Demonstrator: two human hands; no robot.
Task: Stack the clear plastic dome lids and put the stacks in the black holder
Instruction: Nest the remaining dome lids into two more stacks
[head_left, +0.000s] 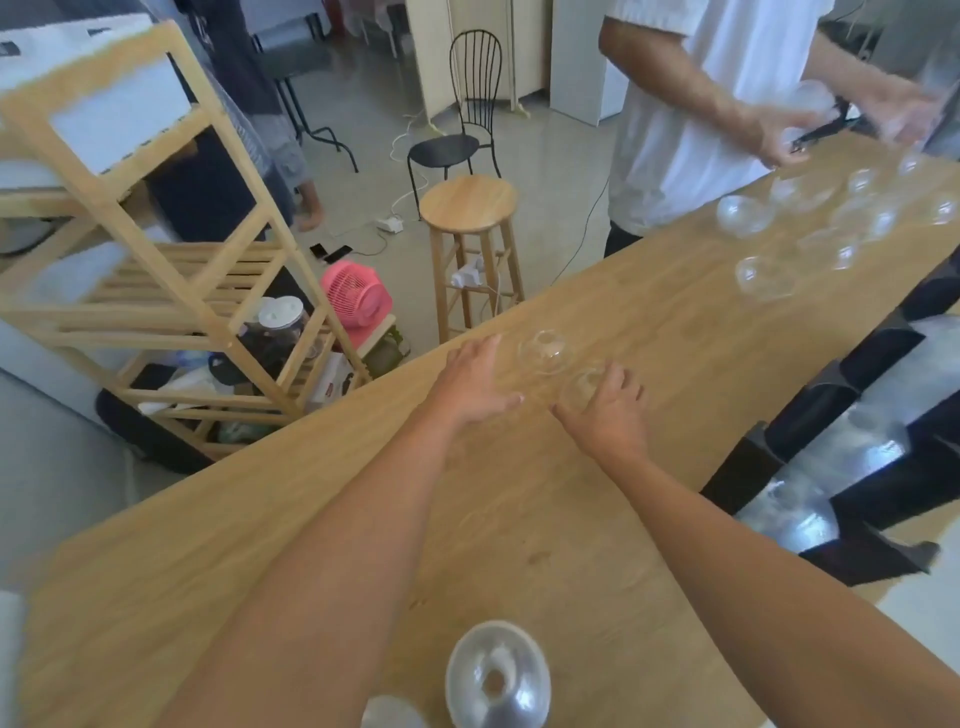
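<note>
Two clear dome lids lie mid-table. My left hand (478, 384) reaches with straight fingers beside the farther lid (545, 353), at its left edge. My right hand (608, 410) has its fingers curled over the nearer lid (581, 388) and holds it against the wooden table (545, 545). A stack of nested lids (498, 675) stands near the front edge between my forearms. The black holder (810, 410) runs along the table's right side, with lid stacks lying in its slots. Several loose lids (763, 278) are scattered at the far right.
A person in a white shirt (691, 104) stands at the table's far end, handling lids. A wooden stool (470, 208) and a black chair stand beyond the table edge. A wooden shelf rack (156, 260) fills the left.
</note>
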